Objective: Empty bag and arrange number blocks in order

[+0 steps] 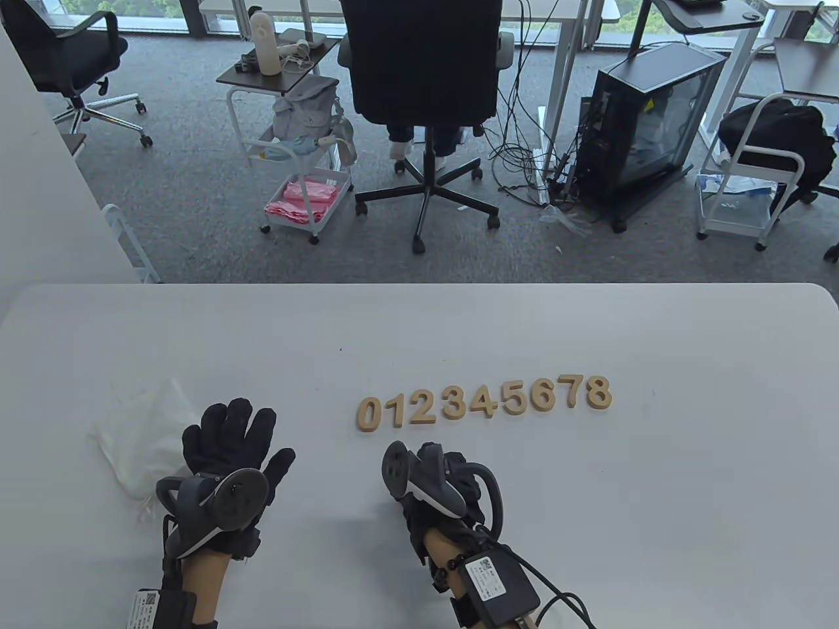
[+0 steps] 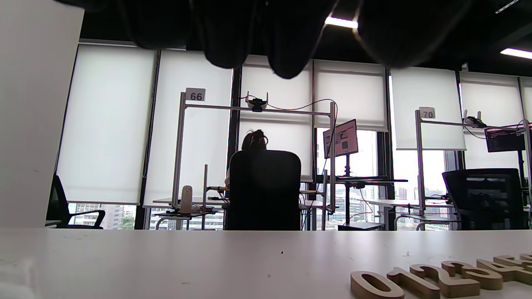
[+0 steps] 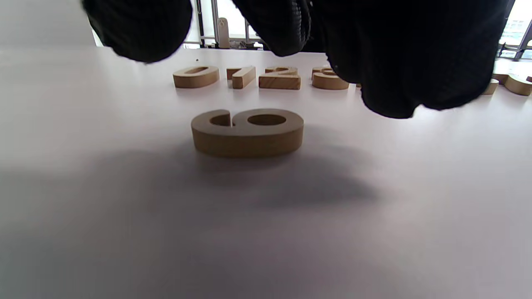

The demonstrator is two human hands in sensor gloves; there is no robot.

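Observation:
Wooden number blocks 0 to 8 [image 1: 485, 403] lie in a row on the white table [image 1: 688, 341]; the row also shows in the left wrist view [image 2: 440, 278] and the right wrist view [image 3: 279, 78]. A wooden 9 block [image 3: 247, 132] lies flat on the table in front of the row, alone. My right hand [image 1: 439, 475] hovers over it, hiding it in the table view; its fingers [image 3: 415, 62] hang above the block without touching it. My left hand [image 1: 246, 436] lies flat with its fingers spread, empty, beside the crumpled white bag [image 1: 141, 436].
The table's far edge [image 1: 419, 285] runs across the middle of the table view. Beyond it are a black office chair [image 1: 423, 65], a small cart [image 1: 298, 164] and a computer case [image 1: 649, 124] on the carpet.

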